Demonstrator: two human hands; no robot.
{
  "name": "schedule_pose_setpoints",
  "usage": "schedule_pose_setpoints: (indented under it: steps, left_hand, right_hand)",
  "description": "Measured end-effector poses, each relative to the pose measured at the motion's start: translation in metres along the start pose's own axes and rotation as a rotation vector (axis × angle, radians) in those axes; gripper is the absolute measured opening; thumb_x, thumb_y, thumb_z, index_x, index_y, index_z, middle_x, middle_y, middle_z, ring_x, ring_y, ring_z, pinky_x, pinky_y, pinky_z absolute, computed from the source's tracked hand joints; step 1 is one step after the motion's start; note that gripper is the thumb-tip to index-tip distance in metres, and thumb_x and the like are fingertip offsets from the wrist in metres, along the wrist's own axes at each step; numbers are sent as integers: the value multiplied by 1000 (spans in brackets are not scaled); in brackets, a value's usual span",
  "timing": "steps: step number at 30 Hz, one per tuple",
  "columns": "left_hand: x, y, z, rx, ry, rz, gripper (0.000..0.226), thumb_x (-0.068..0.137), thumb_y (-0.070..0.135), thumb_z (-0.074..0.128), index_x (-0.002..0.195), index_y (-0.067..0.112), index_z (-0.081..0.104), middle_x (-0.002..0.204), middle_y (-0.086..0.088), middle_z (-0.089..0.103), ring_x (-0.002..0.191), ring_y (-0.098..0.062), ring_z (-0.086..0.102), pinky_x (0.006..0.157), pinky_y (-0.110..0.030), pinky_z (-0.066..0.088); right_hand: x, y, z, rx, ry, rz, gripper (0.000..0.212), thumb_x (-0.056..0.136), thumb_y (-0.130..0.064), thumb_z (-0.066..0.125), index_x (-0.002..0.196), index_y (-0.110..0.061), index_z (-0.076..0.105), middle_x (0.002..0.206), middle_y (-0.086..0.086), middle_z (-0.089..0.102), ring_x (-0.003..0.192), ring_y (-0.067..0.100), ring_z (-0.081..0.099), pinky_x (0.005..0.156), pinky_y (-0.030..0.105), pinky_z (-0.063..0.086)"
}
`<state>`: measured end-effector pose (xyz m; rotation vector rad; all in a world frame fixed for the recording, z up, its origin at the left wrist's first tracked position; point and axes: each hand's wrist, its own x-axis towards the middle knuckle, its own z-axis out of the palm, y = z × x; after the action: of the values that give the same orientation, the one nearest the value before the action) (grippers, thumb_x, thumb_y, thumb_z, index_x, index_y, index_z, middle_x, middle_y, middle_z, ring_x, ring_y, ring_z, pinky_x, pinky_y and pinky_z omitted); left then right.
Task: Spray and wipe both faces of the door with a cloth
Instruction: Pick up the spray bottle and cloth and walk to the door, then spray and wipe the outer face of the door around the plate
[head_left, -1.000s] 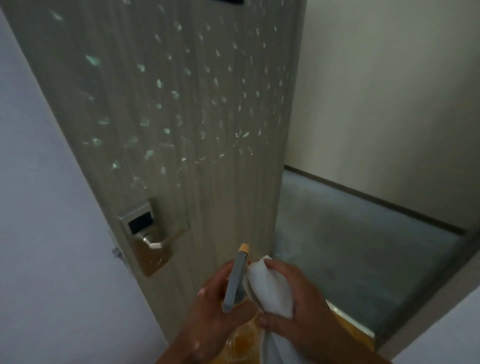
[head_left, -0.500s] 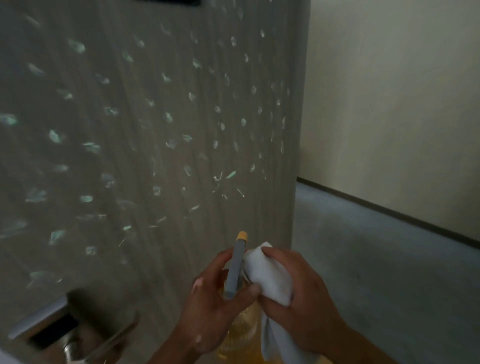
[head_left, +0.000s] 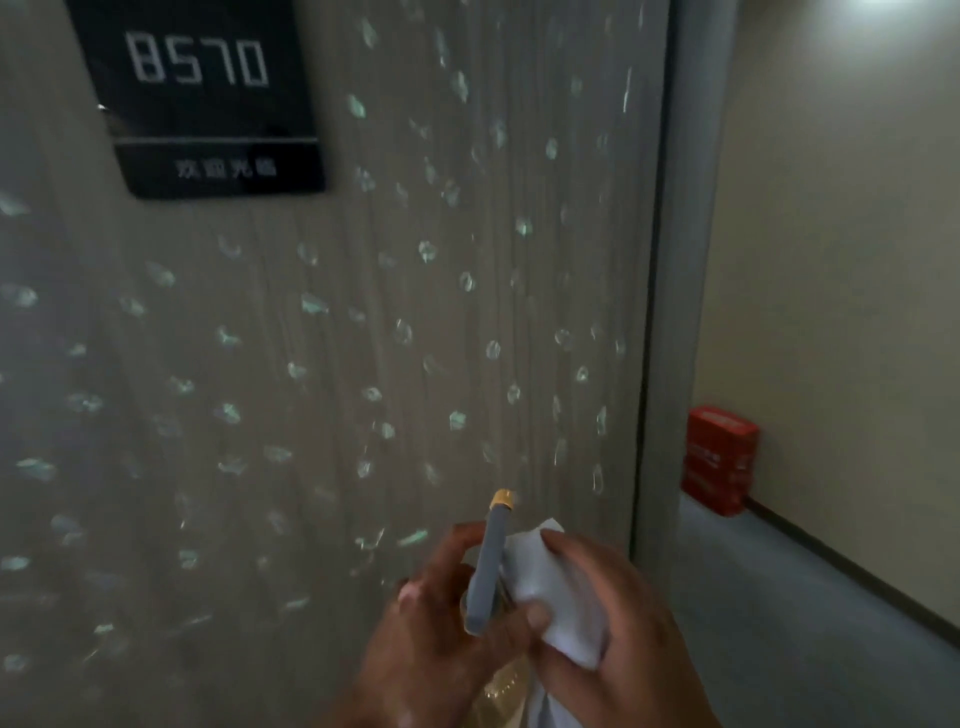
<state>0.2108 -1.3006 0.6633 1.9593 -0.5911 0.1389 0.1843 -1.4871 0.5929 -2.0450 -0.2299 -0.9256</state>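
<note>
Door: We face a grey-beige, wood-grain door (head_left: 467, 322) that fills the left and middle of our view; its vertical edge stands just left of the corridor.
Spray marks: Pale, glistening droplets (head_left: 426, 251) are scattered over most of the face we see, from the top down to the level of our hands.
Number plate: A black rectangular plate (head_left: 202, 104) with the white digits 8570 sits on the upper left of the door; the small line of characters below them is too blurred for us to read.
Spray bottle: We hold the bottle with a long grey trigger head (head_left: 488, 566) in front of the lower door. Its yellow nozzle tip (head_left: 502, 500) points up and towards the door, and a little of the translucent yellowish body shows beneath our hands.
Left hand: Our left hand (head_left: 441, 639) grips the bottle, with the fingers curled round its neck below the grey head.
Right hand: Our right hand (head_left: 613, 623) clutches a white cloth (head_left: 561, 597), with fingers folded over it. The cloth is bunched against the right side of the grey head and hangs down below the hand.
Corridor: To the right of the door we see a cream wall (head_left: 841, 260) with a dark skirting strip and a grey floor (head_left: 805, 623).
Red box: A red carton (head_left: 719, 460) stands on the floor against that wall, well apart from our hands.
</note>
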Motion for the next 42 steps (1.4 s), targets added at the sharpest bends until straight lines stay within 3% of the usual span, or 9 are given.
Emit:
schedule_pose_setpoints:
  steps: [5,8,16,21,24,29,34,38,42]
  left_hand:
    - [66,44,9,-15,39,92,65,61,67,75,123,63,53,102,20,76,95,2,71,85,-30,58]
    - [100,71,4,9,78,180,56,67,64,74,120,50,62,101,18,77,92,1,72,84,-31,58]
    - [168,152,-29,23,173,383,45,72,60,75,114,48,64,101,18,77,95,0,72,88,-37,59]
    - [195,202,-36,-58,197,349,32,78,49,81,101,30,70,86,2,78,79,-15,74,77,-42,63]
    - [213,228,-33,-20,222,341,21,84,39,78,96,24,69,79,-2,73,70,-20,69,70,-40,60]
    - [240,258,-5,-14,310,248,17,81,29,79,93,21,70,77,-4,71,71,-23,72,75,-45,62]
    - [253,264,24,16,389,182,17,80,29,80,91,20,70,81,-5,73,77,-25,74,79,-52,63]
    - [258,270,35,40,443,151,15,81,27,80,90,21,70,84,-7,76,79,-26,75,77,-47,63]
    - [259,272,36,51,455,145,18,80,27,81,92,21,70,83,-5,74,72,-20,72,71,-37,62]
  right_hand:
    - [82,6,-36,47,57,-150,68,73,-50,76,138,-33,62,139,-13,62,128,5,60,100,26,49]
    - [130,-4,-52,93,98,-218,66,75,-47,74,137,-26,62,137,-7,64,125,6,62,98,15,48]
    - [234,-39,-87,72,239,-426,67,73,-47,76,137,-35,61,133,-15,64,122,-1,62,95,9,45]
    - [287,-40,-119,58,303,-479,69,73,-42,79,139,-38,58,133,-23,60,121,-9,56,94,1,38]
    - [321,-30,-141,28,306,-489,77,76,-31,87,141,-47,49,134,-28,54,120,-14,50,94,5,38]
    - [372,-9,-177,-7,342,-498,79,78,-24,88,147,-33,50,136,-13,54,118,4,50,93,13,33]
    - [403,13,-196,15,359,-495,75,80,-27,83,147,-32,49,137,-12,53,119,6,48,91,16,34]
    - [418,21,-202,26,340,-469,73,81,-32,81,147,-33,49,140,-8,53,116,6,47,86,7,27]
    - [427,20,-203,25,351,-478,73,82,-30,81,146,-35,48,141,-7,52,114,4,44,84,11,30]
